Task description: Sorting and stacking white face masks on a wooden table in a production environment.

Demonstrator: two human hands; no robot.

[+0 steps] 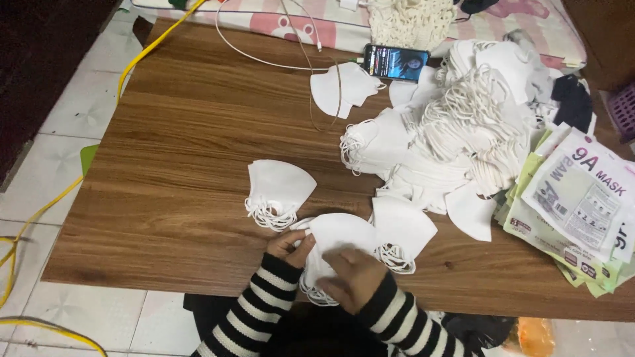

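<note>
My left hand point(289, 245) and my right hand point(354, 277) both hold a small stack of folded white face masks point(337, 233) at the near edge of the wooden table point(192, 132). The right hand lies flat over the stack's lower part; the left fingers pinch its left edge. Both sleeves are black and white striped. Another small stack of white masks point(278, 192) sits just left and beyond the hands. A further stack point(400, 235) lies right beside the held one.
A large loose heap of white masks point(456, 132) fills the table's right side. Printed green and white packets point(575, 205) are stacked at the right edge. A phone point(395, 63) with a lit screen and white cable lies at the back. Yellow cable point(40, 211) runs along the tiled floor.
</note>
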